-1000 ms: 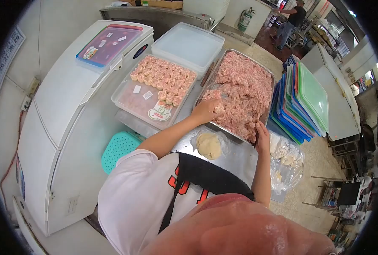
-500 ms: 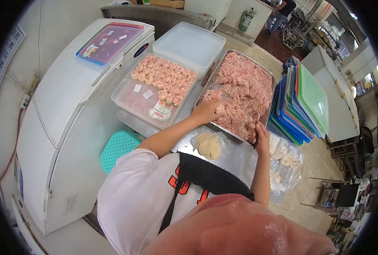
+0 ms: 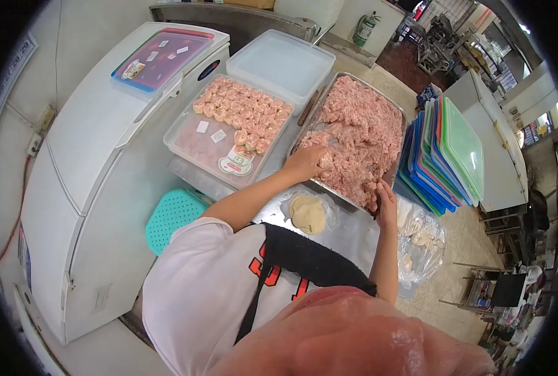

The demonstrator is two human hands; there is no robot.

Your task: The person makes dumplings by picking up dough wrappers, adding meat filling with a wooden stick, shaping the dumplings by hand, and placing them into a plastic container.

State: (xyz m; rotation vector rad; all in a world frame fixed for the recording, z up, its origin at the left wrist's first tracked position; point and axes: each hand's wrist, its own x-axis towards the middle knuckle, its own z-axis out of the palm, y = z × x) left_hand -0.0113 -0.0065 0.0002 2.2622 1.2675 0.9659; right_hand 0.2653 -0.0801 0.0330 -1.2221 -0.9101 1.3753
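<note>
Nearest, a white shirt (image 3: 197,294) and black apron (image 3: 313,263), both arms reaching forward from them over a steel counter (image 3: 348,235).

Right hand (image 3: 386,202) at the end of a nearly straight forearm, fingers together and pointing away, tips touching the near corner of the meat tray (image 3: 396,109); palm flat against the tray's edge, nothing visibly gripped. Just to its right, a clear bag (image 3: 423,244) with pale pieces inside.

Between the two forearms, on the counter, a pale disc of dough (image 3: 308,214), apart from both hands.

Left arm bent at the elbow, forearm angled up and to the right. Left hand (image 3: 307,161) curled, knuckles up, fingers sunk in the minced meat (image 3: 360,135) at the tray's near left side; closed loosely around some meat or a small tool, cannot tell which.

Left of that hand, a clear box (image 3: 191,147) half filled with rows of dumplings (image 3: 244,116). Below it, a teal perforated stool (image 3: 172,216).

Beyond the left hand, a white lidded tub (image 3: 282,62). Right of the tray, a leaning stack of coloured lids (image 3: 448,150). Far left, a white freezer (image 3: 97,150) with a pink-lidded box (image 3: 160,59) on top.
</note>
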